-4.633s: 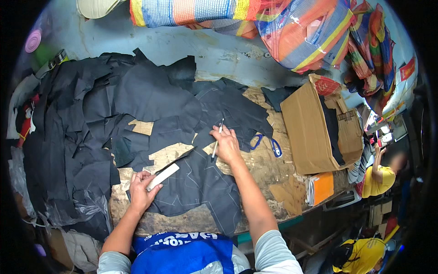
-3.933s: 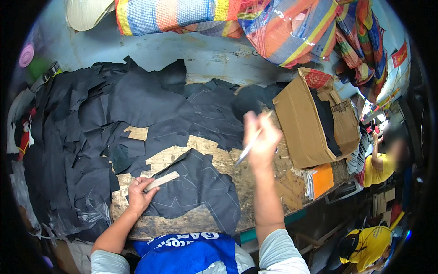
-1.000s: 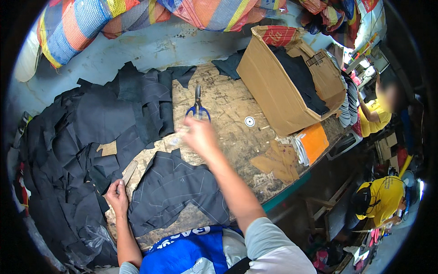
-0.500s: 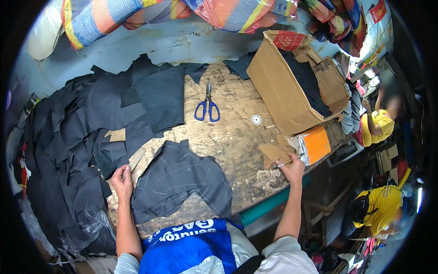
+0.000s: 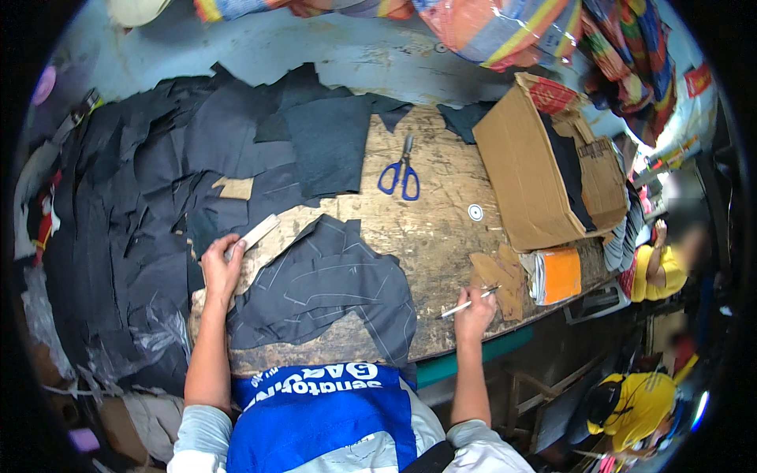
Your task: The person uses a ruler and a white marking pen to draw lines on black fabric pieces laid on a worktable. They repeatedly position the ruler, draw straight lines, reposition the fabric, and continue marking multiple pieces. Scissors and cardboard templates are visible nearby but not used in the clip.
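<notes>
My left hand (image 5: 221,266) is closed on a flat, pale strip (image 5: 260,232) that looks like wood, held by the left edge of a dark grey fabric piece (image 5: 323,272). White drawn outlines run over this fabric, which lies in front of me on the worn wooden table (image 5: 441,236). My right hand (image 5: 476,315) grips a thin white pen-like stick (image 5: 468,303), its length slanting across the fingers. Just beyond that hand lie brown cardboard pattern pieces (image 5: 500,277). Scissors with blue handles (image 5: 402,173) rest farther back, touched by neither hand.
Dark fabric pieces (image 5: 150,189) pile up over the table's left side. At the right stand a cardboard box (image 5: 520,173) with dark cloth inside and an orange-covered packet (image 5: 560,276). Striped woven sacks (image 5: 505,31) hang at the back. Two people in yellow shirts (image 5: 661,272) are off to the right.
My right hand has come left, away from the orange packet, with the white stick now plainly showing. My left hand has moved slightly forward with the pale strip. The whole view has shifted.
</notes>
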The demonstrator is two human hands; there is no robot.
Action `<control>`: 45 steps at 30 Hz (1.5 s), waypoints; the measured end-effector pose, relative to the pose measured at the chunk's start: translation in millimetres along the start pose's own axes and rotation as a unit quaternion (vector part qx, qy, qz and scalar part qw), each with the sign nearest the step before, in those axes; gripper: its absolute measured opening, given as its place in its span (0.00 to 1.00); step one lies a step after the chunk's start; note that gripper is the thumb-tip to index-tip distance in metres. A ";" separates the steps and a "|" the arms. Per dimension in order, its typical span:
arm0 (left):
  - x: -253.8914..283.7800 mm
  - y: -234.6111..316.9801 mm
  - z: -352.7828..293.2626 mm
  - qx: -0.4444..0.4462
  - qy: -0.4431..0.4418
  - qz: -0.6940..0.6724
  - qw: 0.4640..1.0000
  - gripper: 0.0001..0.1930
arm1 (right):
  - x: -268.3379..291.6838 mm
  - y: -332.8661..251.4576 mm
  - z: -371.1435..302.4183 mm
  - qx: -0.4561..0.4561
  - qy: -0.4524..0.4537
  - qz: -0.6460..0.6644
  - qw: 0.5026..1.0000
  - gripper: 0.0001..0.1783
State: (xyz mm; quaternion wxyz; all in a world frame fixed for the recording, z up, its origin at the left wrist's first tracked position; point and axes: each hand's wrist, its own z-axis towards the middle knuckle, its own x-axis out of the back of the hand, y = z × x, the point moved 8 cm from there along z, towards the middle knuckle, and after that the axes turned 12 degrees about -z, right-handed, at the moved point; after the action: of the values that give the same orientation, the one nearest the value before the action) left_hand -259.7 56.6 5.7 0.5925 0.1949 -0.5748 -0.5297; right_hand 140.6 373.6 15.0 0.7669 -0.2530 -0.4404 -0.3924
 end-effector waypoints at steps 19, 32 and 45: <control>-2.1 32.2 -86.1 -0.044 -0.101 0.062 0.992 0.15 | -10.4 -104.1 26.9 -0.098 -0.167 0.609 0.769 0.18; -22.5 107.5 -140.2 -0.195 -0.177 -0.082 0.961 0.13 | -40.5 -291.8 -9.3 0.098 -0.386 0.549 0.735 0.08; -65.3 89.4 -157.9 -0.149 -0.340 0.079 0.925 0.37 | -11.8 -250.9 12.3 -0.014 -0.352 0.650 0.674 0.12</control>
State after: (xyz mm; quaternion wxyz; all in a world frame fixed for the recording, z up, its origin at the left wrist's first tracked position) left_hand -69.0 85.0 8.2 0.4237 -0.1338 -0.6695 -0.5952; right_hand -75.8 245.6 21.3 0.6132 -0.6053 -0.3967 0.3166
